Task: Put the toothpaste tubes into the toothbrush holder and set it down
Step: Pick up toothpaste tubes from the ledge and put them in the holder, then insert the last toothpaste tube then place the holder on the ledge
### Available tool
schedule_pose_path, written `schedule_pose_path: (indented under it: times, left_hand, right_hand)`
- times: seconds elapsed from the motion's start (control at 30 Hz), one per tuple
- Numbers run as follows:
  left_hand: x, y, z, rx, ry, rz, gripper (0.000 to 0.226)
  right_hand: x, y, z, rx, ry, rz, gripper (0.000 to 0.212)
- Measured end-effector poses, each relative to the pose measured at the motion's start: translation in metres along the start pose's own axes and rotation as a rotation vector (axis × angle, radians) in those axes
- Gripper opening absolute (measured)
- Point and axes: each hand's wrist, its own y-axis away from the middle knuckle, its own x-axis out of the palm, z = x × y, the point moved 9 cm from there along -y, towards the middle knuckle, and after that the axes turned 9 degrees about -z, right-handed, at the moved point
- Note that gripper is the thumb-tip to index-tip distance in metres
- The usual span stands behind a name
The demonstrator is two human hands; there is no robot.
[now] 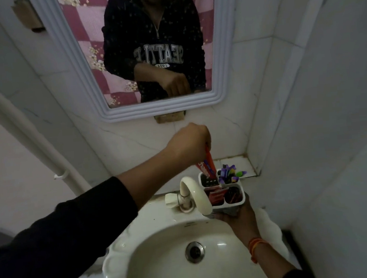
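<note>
A white four-compartment toothbrush holder is held up over the sink's right rim, resting in my right hand, which cups it from below. My left hand pinches the top end of a red toothpaste tube, whose lower end stands tilted in the holder's back left compartment. Another red tube lies in the front left compartment. Purple toothbrush heads stick out of the back right compartment. A dark item fills the front right compartment.
A cream tap curves just left of the holder, touching distance away. Below is the white basin with its drain. A tiled corner ledge lies behind the holder. A mirror hangs above.
</note>
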Motion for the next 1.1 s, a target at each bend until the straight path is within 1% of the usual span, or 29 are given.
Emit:
schedule_pose_path:
  times: [0.07, 0.1, 0.13, 0.2, 0.23, 0.27, 0.3, 0.33, 0.37, 0.4, 0.43, 0.47, 0.5, 0.53, 0.57, 0.6, 0.63, 0.7, 0.73, 0.83, 0.93, 0.97, 1.03, 1.1]
  left_hand:
    - [0.032, 0.003, -0.009, -0.015, 0.004, 0.123, 0.023]
    - [0.045, 0.003, -0.010, -0.032, 0.060, 0.184, 0.022]
    - [0.055, 0.003, -0.009, -0.061, 0.160, 0.239, 0.026]
    - [0.064, 0.000, 0.001, -0.217, 0.433, 0.299, 0.053]
    - [0.067, -0.003, 0.012, -0.321, 0.527, 0.281, 0.064]
    - [0.073, -0.006, 0.022, -0.399, 0.559, 0.260, 0.071]
    - [0.081, -0.008, 0.032, -0.430, 0.508, 0.270, 0.073]
    - [0.093, -0.007, 0.038, -0.434, 0.410, 0.334, 0.074]
    - [0.108, -0.001, 0.039, -0.426, 0.334, 0.432, 0.073]
    - [0.122, 0.005, 0.038, -0.419, 0.308, 0.526, 0.070]
    - [0.134, 0.009, 0.037, -0.416, 0.321, 0.575, 0.065]
    - [0.141, 0.010, 0.038, -0.419, 0.346, 0.576, 0.060]
    - [0.144, 0.008, 0.039, -0.432, 0.371, 0.559, 0.055]
    - [0.146, 0.006, 0.040, -0.452, 0.395, 0.538, 0.052]
    - [0.147, 0.004, 0.040, -0.477, 0.423, 0.522, 0.053]
    - [0.146, 0.002, 0.040, -0.504, 0.455, 0.515, 0.059]
    - [0.145, 0.000, 0.040, -0.521, 0.491, 0.515, 0.069]
    - [0.142, -0.009, 0.032, -0.510, 0.577, 0.531, 0.088]
    - [0.140, -0.014, 0.027, -0.496, 0.631, 0.540, 0.091]
    - [0.136, -0.031, 0.013, -0.473, 0.772, 0.540, 0.084]
    - [0.138, -0.048, 0.005, -0.479, 0.826, 0.527, 0.090]
    - [0.139, -0.053, 0.005, -0.490, 0.824, 0.504, 0.087]
    - [0.144, -0.064, 0.010, -0.554, 0.839, 0.438, 0.074]
    - [0.151, -0.070, 0.017, -0.627, 0.903, 0.390, 0.069]
  right_hand:
    - [0.001, -0.001, 0.004, -0.028, 0.020, -0.035, 0.089]
    - [0.004, 0.001, 0.008, -0.016, 0.013, -0.027, 0.092]
    - [0.003, 0.000, 0.006, 0.007, -0.008, -0.038, 0.089]
    - [0.000, 0.000, 0.008, -0.002, -0.055, -0.066, 0.068]
    - [0.003, 0.002, 0.007, 0.036, -0.120, -0.055, 0.056]
    - [0.004, 0.001, 0.003, 0.086, -0.176, -0.057, 0.047]
    - [0.006, 0.002, 0.002, 0.116, -0.208, -0.056, 0.040]
    - [0.005, 0.002, 0.003, 0.101, -0.179, -0.056, 0.039]
    - [0.004, 0.002, 0.005, 0.069, -0.135, -0.042, 0.043]
    - [0.001, 0.001, 0.007, 0.028, -0.039, -0.039, 0.046]
    - [-0.002, 0.000, 0.009, -0.015, 0.038, -0.051, 0.043]
    - [-0.004, 0.002, 0.010, -0.054, 0.116, -0.063, 0.035]
    - [-0.006, 0.003, 0.013, -0.082, 0.183, -0.069, 0.032]
    - [-0.008, 0.002, 0.017, -0.125, 0.269, -0.074, 0.045]
    - [-0.012, 0.002, 0.022, -0.162, 0.317, -0.100, 0.064]
    - [-0.014, 0.001, 0.029, -0.207, 0.357, -0.104, 0.077]
    - [-0.015, 0.001, 0.037, -0.232, 0.370, -0.105, 0.082]
    - [-0.019, -0.011, 0.052, -0.285, 0.402, -0.118, 0.083]
    - [-0.023, -0.019, 0.061, -0.296, 0.423, -0.132, 0.081]
    - [-0.031, -0.045, 0.086, -0.307, 0.475, -0.159, 0.085]
    - [-0.031, -0.070, 0.101, -0.287, 0.523, -0.147, 0.090]
    - [-0.032, -0.079, 0.103, -0.279, 0.541, -0.147, 0.089]
    - [-0.034, -0.093, 0.104, -0.256, 0.582, -0.155, 0.086]
    - [-0.035, -0.102, 0.104, -0.246, 0.611, -0.152, 0.085]
